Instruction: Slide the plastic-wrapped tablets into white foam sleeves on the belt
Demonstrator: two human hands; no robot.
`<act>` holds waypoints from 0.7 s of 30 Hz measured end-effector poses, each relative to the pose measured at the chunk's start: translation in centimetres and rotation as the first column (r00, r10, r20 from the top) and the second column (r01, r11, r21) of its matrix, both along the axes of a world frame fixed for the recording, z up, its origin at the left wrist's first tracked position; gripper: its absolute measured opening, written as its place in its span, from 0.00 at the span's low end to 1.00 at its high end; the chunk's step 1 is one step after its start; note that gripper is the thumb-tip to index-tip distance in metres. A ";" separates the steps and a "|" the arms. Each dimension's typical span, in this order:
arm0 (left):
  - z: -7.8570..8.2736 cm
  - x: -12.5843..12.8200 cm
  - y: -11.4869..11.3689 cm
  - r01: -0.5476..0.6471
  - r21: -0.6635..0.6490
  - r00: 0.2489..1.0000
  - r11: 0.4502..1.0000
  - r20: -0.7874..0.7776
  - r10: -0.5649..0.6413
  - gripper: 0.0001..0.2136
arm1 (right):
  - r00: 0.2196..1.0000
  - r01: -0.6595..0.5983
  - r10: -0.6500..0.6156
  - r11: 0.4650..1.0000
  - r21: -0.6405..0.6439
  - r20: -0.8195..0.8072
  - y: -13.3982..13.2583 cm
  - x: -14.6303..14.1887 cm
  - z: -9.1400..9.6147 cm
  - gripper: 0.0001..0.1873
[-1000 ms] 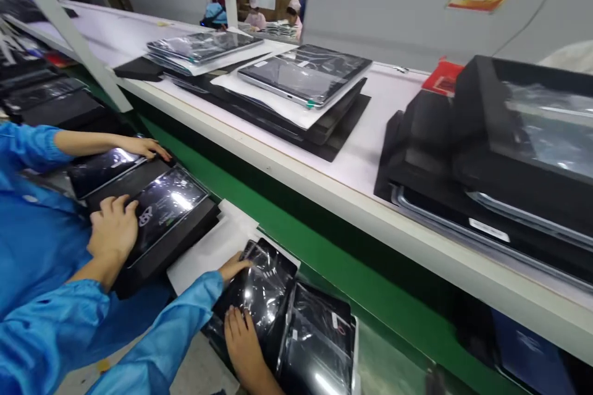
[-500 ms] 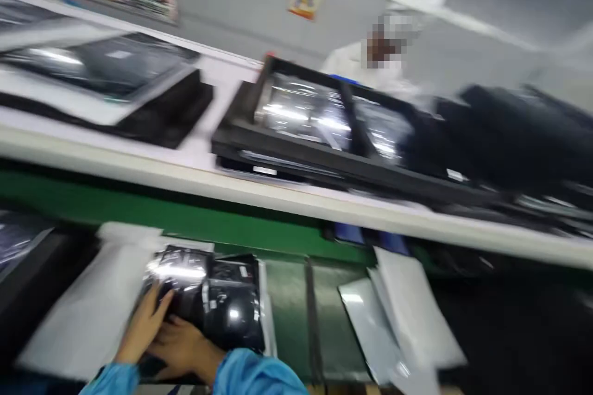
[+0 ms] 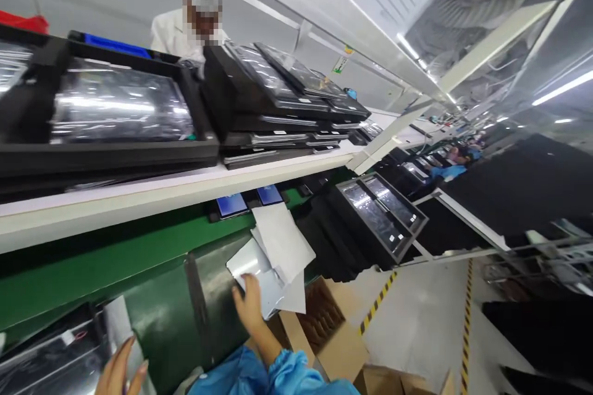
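Black tablet (image 3: 55,358), film-wrapped, lies at the lower left on the green surface (image 3: 160,311); above it, a tray (image 3: 106,151) stands on the shelf (image 3: 92,207). Just right of the tablet, with a white strip (image 3: 121,320) behind, is the left hand (image 3: 121,370), fingers spread, holding nothing visible; whether it touches the tablet I cannot tell. Bare green and one dark band (image 3: 197,290) separate the hands. Next, the right hand (image 3: 251,305) is open, thumb apart from the fingers, at the near side of a silvery panel (image 3: 247,257). Its fingertips overlap the panel; contact is unclear. White sheets (image 3: 285,237) partly cover the panel's right side. Rightward and lower sits a carton (image 3: 340,352).
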State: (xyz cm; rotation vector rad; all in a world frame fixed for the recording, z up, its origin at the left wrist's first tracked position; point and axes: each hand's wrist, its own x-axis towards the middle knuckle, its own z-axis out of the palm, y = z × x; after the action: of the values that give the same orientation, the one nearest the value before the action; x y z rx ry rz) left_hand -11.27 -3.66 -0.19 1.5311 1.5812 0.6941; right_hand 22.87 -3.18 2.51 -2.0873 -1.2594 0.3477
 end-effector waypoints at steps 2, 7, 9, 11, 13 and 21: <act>-0.6 5.7 1.0 0.087 -0.085 0.994 0.993 0.078 -0.081 0.28 | 0.954 0.292 -0.292 0.956 0.015 0.071 0.4 8.7 0.6 0.30; -1.3 21.3 6.5 0.272 -0.229 0.960 0.935 0.138 -0.246 0.32 | 0.685 0.687 -0.727 0.622 -0.376 0.050 0.7 22.1 0.5 0.46; -1.4 27.3 10.0 0.282 -0.227 0.956 0.932 0.145 -0.254 0.32 | 0.704 0.623 -0.710 0.612 -0.488 0.008 0.6 23.1 -1.0 0.39; -1.4 32.4 13.7 0.270 -0.232 0.958 0.935 0.161 -0.237 0.29 | 0.761 0.574 -0.648 0.677 -0.461 -0.005 0.3 22.3 -3.0 0.29; -1.7 36.4 17.0 0.260 -0.252 0.960 0.932 0.167 -0.223 0.31 | 0.837 0.504 -0.547 0.770 -0.392 0.002 -0.3 20.3 -5.2 0.25; -4.0 39.4 19.4 0.333 -0.230 0.939 0.914 -0.004 -0.343 0.36 | 0.530 0.681 -0.575 0.727 -0.091 -0.623 -3.1 16.9 -8.1 0.28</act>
State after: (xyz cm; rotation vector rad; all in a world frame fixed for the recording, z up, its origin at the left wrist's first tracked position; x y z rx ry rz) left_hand 28.15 15.79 -4.23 1.6009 1.3260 0.2767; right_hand 39.77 -6.27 -5.55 -1.8852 -0.0822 0.5073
